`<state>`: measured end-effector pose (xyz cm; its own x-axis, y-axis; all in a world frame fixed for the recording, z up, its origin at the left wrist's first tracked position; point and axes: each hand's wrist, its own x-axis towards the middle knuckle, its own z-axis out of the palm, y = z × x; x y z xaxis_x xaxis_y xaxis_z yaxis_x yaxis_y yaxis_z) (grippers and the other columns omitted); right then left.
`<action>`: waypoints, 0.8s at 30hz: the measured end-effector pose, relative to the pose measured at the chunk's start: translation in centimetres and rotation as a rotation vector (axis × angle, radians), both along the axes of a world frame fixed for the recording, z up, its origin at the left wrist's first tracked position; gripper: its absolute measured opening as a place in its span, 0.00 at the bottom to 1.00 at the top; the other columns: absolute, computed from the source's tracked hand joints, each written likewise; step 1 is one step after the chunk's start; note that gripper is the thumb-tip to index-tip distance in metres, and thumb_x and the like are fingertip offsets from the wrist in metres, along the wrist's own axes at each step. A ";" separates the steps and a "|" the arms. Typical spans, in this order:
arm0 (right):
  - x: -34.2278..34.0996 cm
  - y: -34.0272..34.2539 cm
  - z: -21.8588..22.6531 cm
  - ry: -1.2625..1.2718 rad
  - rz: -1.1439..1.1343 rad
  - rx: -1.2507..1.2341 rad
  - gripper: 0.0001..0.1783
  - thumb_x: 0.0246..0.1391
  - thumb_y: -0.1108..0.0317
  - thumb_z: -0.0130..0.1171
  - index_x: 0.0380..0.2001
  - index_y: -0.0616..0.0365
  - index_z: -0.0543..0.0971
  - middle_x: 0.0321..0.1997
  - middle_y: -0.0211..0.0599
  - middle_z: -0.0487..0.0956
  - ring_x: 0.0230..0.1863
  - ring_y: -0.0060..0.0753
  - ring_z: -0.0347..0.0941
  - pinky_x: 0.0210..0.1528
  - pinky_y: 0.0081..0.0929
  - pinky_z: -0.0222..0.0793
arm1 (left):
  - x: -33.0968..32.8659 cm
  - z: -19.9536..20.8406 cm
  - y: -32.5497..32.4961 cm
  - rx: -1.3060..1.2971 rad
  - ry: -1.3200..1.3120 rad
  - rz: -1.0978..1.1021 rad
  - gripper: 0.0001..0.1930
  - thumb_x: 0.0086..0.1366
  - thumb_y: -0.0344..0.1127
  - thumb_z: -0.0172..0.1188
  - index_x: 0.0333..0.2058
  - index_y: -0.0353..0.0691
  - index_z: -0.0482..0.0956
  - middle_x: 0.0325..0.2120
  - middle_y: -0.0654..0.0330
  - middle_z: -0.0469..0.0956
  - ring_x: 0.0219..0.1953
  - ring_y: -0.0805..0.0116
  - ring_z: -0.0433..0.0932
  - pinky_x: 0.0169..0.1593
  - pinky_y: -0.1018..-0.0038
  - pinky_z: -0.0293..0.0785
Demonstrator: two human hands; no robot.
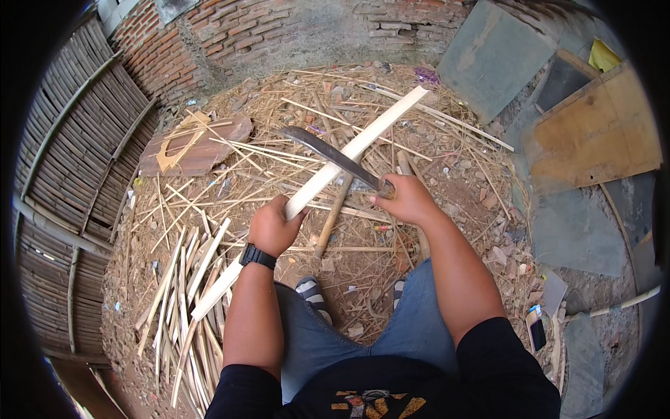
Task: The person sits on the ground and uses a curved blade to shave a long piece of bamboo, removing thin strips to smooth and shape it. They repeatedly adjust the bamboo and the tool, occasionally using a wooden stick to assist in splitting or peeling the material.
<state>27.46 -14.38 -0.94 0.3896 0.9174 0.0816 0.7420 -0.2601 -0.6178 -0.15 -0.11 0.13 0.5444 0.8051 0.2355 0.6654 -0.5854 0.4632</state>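
Note:
My left hand (272,227) grips a long pale bamboo slat (363,140) near its middle; the slat runs from lower left to upper right over the ground. My right hand (408,199) holds the handle of a dark curved machete (328,150). Its blade lies across the top of the slat, pointing up and to the left. A black watch sits on my left wrist. My knees in blue jeans are below the hands.
A pile of split bamboo strips (185,300) lies at lower left. Shavings and thin sticks litter the dirt. A woven bamboo wall (70,174) stands left, a brick wall (230,35) behind, boards (593,133) at right. A phone (536,328) lies at lower right.

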 end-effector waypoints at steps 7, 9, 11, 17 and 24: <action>-0.4 0.0 0.0 0.030 0.021 0.003 0.28 0.53 0.49 0.73 0.49 0.57 0.84 0.30 0.50 0.84 0.36 0.52 0.84 0.41 0.43 0.76 | 0.5 0.5 -0.5 -0.032 0.059 -0.001 0.22 0.61 0.52 0.72 0.37 0.37 0.82 0.25 0.46 0.83 0.30 0.46 0.84 0.36 0.56 0.79; -0.8 0.1 0.5 0.015 0.035 -0.051 0.27 0.54 0.49 0.73 0.49 0.58 0.83 0.30 0.50 0.84 0.36 0.52 0.84 0.41 0.43 0.76 | 0.6 0.5 -0.7 -0.033 0.091 -0.015 0.23 0.62 0.54 0.71 0.37 0.37 0.82 0.25 0.47 0.84 0.31 0.46 0.85 0.38 0.55 0.81; -1.0 0.2 0.6 -0.010 0.056 -0.081 0.27 0.54 0.51 0.73 0.50 0.57 0.83 0.31 0.49 0.85 0.36 0.49 0.85 0.42 0.42 0.77 | 0.8 0.3 -0.7 -0.049 0.094 -0.028 0.23 0.62 0.54 0.71 0.37 0.37 0.82 0.25 0.47 0.84 0.31 0.47 0.86 0.39 0.56 0.81; -1.7 0.6 -0.1 0.031 0.114 -0.126 0.24 0.56 0.53 0.72 0.51 0.54 0.82 0.31 0.44 0.86 0.34 0.41 0.85 0.41 0.39 0.77 | 0.8 -0.2 -0.6 -0.041 0.101 -0.068 0.23 0.61 0.54 0.71 0.36 0.36 0.82 0.25 0.47 0.84 0.31 0.46 0.86 0.39 0.56 0.82; -2.2 0.5 0.4 0.046 0.087 -0.125 0.23 0.52 0.51 0.74 0.45 0.54 0.83 0.38 0.49 0.85 0.44 0.55 0.83 0.47 0.47 0.77 | 0.7 -0.5 -0.4 -0.033 0.105 -0.077 0.23 0.62 0.54 0.71 0.36 0.36 0.81 0.25 0.47 0.84 0.31 0.46 0.86 0.38 0.55 0.82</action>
